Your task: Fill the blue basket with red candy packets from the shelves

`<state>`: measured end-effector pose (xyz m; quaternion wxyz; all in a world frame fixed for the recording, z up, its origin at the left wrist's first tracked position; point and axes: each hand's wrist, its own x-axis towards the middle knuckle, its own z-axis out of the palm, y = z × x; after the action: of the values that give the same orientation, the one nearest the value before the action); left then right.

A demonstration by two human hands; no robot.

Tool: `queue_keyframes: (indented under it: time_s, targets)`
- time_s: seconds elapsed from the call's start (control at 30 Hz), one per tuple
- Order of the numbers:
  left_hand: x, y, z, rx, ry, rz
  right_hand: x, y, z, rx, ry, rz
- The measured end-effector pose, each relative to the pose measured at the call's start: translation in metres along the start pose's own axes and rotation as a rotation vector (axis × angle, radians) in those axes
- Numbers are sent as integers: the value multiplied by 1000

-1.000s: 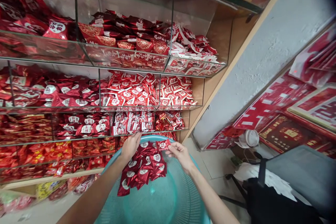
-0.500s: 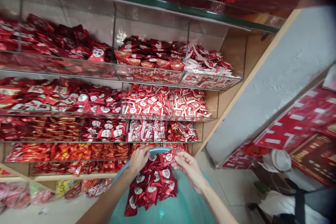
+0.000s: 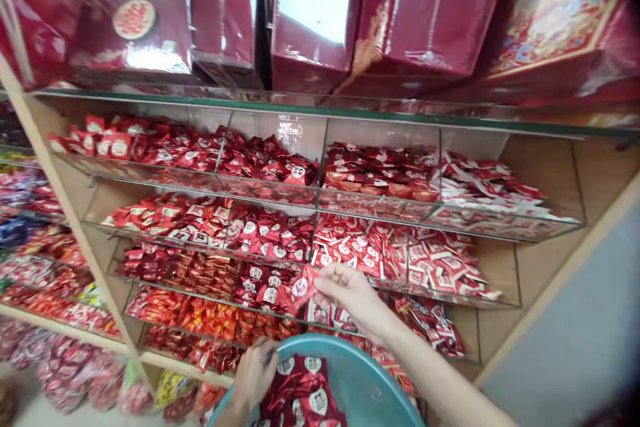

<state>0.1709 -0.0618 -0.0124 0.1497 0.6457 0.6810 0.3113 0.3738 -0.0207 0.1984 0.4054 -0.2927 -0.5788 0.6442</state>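
Observation:
My right hand [image 3: 353,295] is raised before the shelves and pinches one small red candy packet [image 3: 301,287] with a pale round label. My left hand [image 3: 256,368] has its fingers closed over the left part of the rim of a teal plastic basin [image 3: 373,373]. Inside the basin lies a pile of dark red packets [image 3: 306,392] with white heart-shaped labels. Behind the held packet, similar dark red packets [image 3: 270,280] fill a shelf compartment.
Glass-fronted compartments hold red and white packets [image 3: 350,240], orange-red packets [image 3: 210,317] and others. Large maroon boxes [image 3: 310,60] stand on the glass shelf [image 3: 280,103] above. A wooden upright [image 3: 75,227] divides the shelving at left. Bagged goods [image 3: 70,370] sit on the floor.
My right hand has lifted the packet up from over the basin to the shelf front. The view has tilted up and shifted left. My left hand stays on the basin.

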Motion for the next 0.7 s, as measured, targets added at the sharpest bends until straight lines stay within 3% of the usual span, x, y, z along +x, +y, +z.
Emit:
queue_keyframes:
  time_s: [0.17, 0.37, 0.53, 0.7]
  targets:
    - [-9, -37, -36, 16, 40, -80, 48, -42, 49, 70, -133, -83]
    - [-10, -75, -62, 58, 98, -102, 81, -58, 95, 26, -191, -146]
    - [-11, -95, -80, 53, 130, -138, 106, -69, 127, -62, -163, -179]
    - [-14, -108, -91, 14, 136, -136, 150, -100, 160, -108, -59, -297]
